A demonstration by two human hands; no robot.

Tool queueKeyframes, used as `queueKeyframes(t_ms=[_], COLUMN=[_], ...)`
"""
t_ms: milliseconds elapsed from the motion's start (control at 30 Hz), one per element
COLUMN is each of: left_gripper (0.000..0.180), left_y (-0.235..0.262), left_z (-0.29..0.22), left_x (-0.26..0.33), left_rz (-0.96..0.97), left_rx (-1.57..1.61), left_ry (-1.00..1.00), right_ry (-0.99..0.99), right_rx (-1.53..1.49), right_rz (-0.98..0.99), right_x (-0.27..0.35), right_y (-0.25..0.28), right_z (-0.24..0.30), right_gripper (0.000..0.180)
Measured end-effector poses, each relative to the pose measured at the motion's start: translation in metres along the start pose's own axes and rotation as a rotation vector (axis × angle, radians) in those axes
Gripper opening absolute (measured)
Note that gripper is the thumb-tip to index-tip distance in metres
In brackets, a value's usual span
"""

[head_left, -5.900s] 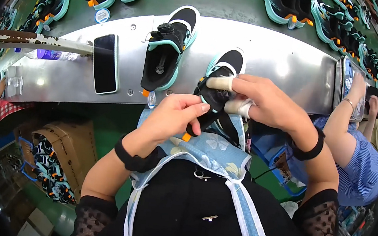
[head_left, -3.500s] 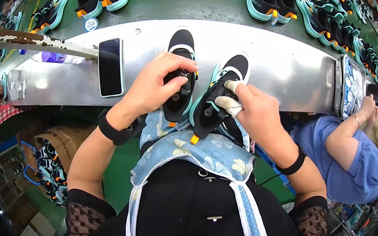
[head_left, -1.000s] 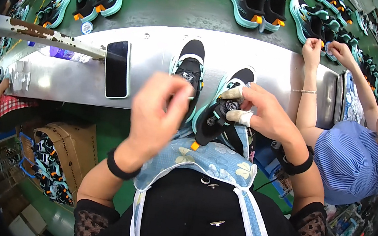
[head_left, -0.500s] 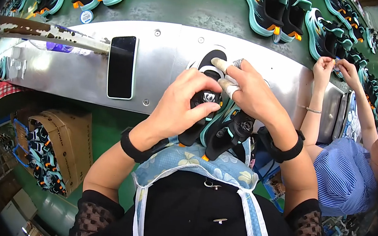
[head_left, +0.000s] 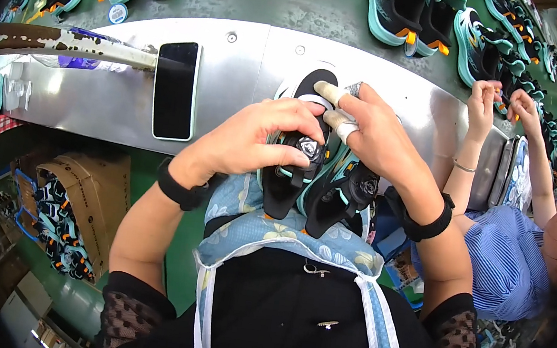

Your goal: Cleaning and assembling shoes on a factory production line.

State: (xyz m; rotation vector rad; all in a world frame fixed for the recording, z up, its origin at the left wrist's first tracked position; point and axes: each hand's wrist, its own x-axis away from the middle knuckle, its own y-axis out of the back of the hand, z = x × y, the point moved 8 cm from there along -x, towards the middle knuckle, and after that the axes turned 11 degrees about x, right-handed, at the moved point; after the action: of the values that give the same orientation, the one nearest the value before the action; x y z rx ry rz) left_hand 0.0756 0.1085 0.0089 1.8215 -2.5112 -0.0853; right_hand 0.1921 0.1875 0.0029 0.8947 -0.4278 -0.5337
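Observation:
A black and turquoise sneaker (head_left: 279, 198) with a round black dial (head_left: 309, 148) on its tongue stands at the front edge of the metal bench, toe away from me. My left hand (head_left: 248, 135) curls around the dial, thumb on the near side and fingers on the far side. My right hand (head_left: 387, 135) holds the front of this sneaker, with pale covers on two fingertips pressed near the toe. Its mate (head_left: 327, 206), also with a dial, leans close on the right, partly beneath my right hand.
A phone (head_left: 175, 92) lies on the bench (head_left: 236, 64) to the left, by a chipped metal bar (head_left: 72, 46). Several sneakers (head_left: 409, 16) stand on the green surface beyond. A cardboard box (head_left: 98, 200) of shoe parts is at lower left. A co-worker's hands (head_left: 502, 104) are at right.
My left hand has shifted slightly and its fingers have loosened around the dial, showing more of it. My right hand stays on the sneaker's front. The co-worker's hands have moved apart.

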Motion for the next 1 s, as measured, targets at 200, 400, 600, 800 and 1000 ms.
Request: queueKeyframes(t_ms=[200,400,600,800,1000], left_gripper=[0.034,0.035,0.015,0.04,0.025], left_y=[-0.004,-0.097,-0.022,0.158,0.12], left_z=[-0.044,-0.037,-0.061,-0.022,-0.068], left_x=[0.051,0.049,0.001,-0.074,-0.147], left_rz=[-0.328,-0.028,-0.164,-0.541,-0.806], left_rx=[-0.322,-0.763,-0.909,-1.068,-1.346], left_ry=[-0.005,-0.028,-0.243,-0.057,-0.26], right_ry=[-0.07,-0.386,-0.241,-0.217,-0.324], right_rx=[-0.113,-0.356,-0.307,-0.244,-0.269], right_rz=[-0.067,0.03,-0.121,-0.026,0.025], right_x=[0.037,0.101,0.11,0.11,0.134], right_y=[0.027,0.006,0.028,0.016,0.013], right_z=[-0.04,-0.058,-0.057,-0.048,-0.062], right_gripper=[0.038,0.044,0.042,0.038,0.035])
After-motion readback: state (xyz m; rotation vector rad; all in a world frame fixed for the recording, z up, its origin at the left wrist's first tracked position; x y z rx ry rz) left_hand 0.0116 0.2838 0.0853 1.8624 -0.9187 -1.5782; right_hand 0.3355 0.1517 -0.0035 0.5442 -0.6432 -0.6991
